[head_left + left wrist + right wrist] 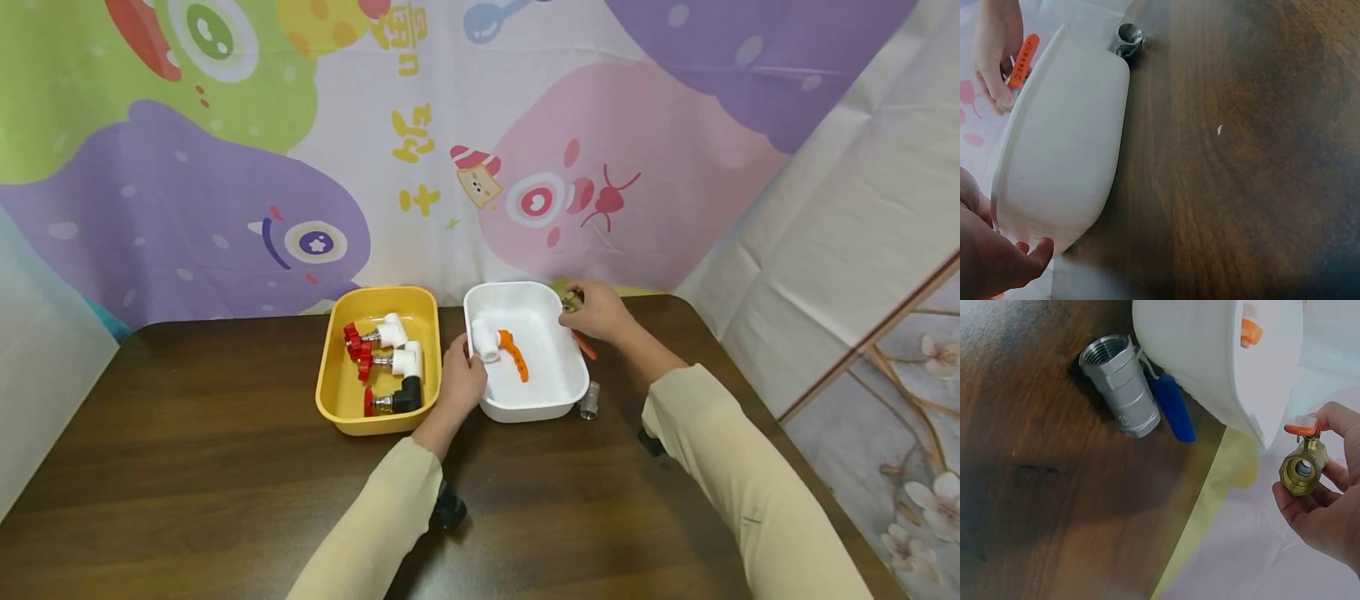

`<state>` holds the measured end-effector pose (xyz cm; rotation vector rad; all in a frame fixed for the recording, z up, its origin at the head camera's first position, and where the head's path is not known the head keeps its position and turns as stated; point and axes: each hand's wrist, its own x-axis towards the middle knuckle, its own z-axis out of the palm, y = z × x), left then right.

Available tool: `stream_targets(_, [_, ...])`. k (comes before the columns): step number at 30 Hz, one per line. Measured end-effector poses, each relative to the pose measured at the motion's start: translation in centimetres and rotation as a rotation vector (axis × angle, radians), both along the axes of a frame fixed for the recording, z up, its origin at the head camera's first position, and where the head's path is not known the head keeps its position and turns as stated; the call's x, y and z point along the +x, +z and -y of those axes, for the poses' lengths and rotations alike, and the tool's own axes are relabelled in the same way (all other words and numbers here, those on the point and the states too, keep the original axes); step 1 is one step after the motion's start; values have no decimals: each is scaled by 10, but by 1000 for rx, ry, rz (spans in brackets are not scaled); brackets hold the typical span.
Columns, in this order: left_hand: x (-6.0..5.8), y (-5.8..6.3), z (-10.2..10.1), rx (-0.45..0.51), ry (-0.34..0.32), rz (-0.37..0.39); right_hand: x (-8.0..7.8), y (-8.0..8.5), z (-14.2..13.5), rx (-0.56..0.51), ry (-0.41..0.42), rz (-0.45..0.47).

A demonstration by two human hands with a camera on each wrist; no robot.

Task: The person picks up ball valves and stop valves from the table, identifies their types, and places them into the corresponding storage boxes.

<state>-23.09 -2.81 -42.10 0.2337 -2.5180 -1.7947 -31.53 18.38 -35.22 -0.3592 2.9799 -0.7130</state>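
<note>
A brass ball valve point(1300, 469) with an orange lever is held by my right hand point(597, 312), just beyond the right rim of the white plastic basin point(540, 396). In the right wrist view its threaded open end faces the camera, with fingers and thumb around the body. My left hand point(462, 380) grips the basin's left wall, the thumb on the outside in the left wrist view. Inside the basin lies a white plastic valve point(486, 340) with an orange lever point(514, 357). On the table, against the basin's right side, a silver metal ball valve point(1124, 387) with a blue lever point(1174, 407) lies.
To the left stands a yellow basin point(327, 392) containing several valves with red handwheels point(365, 362), two on white bodies and one on a black body point(408, 395). Both basins sit near the back of the dark wooden table point(225, 467). Behind it hangs a cartoon-printed cloth point(442, 250).
</note>
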Motion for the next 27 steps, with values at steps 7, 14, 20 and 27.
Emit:
stream_targets(7, [0, -1, -1, -2, 4, 5, -3, -4, 9, -9, 6, -10])
stream_targets(14, [-1, -2, -1, 2, 13, 9, 1, -5, 21, -50, 7, 18])
stream_targets(20, [0, -1, 0, 4, 16, 10, 1, -11, 28, -65, 13, 6])
stream_targets(27, [1, 0, 0, 9, 11, 9, 2, -16, 35, -80, 22, 0])
